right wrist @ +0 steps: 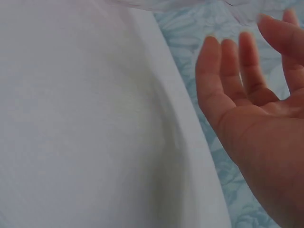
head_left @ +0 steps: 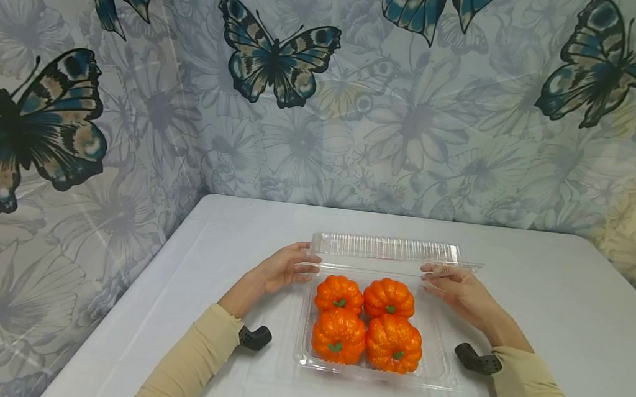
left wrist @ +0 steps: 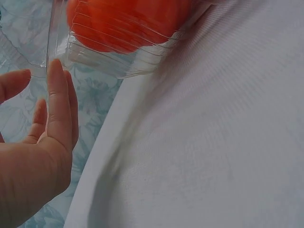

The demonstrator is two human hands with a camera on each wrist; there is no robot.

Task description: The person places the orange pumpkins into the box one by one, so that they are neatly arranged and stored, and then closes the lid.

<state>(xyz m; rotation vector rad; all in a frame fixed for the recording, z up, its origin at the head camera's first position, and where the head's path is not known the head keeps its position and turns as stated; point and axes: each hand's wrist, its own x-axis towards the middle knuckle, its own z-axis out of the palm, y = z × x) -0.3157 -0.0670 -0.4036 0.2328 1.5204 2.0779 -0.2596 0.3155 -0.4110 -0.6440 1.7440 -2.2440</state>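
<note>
A clear plastic clamshell container [head_left: 442, 358] stands on the table, its ribbed lid [head_left: 387, 249] raised along the far side. Several shiny orange toy pumpkins [head_left: 339, 336] with green stems sit in two rows inside. My left hand [head_left: 288, 267] is at the lid's left edge, fingers spread and nearly straight. In the left wrist view, its fingertips [left wrist: 56, 69] meet the clear plastic rim. On the other side, my right hand [head_left: 457, 287] has its fingertips at the lid's right edge. The right wrist view shows these fingers [right wrist: 209, 61] loosely bent, with clear plastic beside the thumb tip.
A white cloth covers the table [head_left: 237, 229]. Behind and to the left hangs fabric [head_left: 412, 137] printed with flowers and butterflies. A black wrist device [head_left: 255, 338] sits at the left cuff, and another black device [head_left: 478, 360] at the right cuff.
</note>
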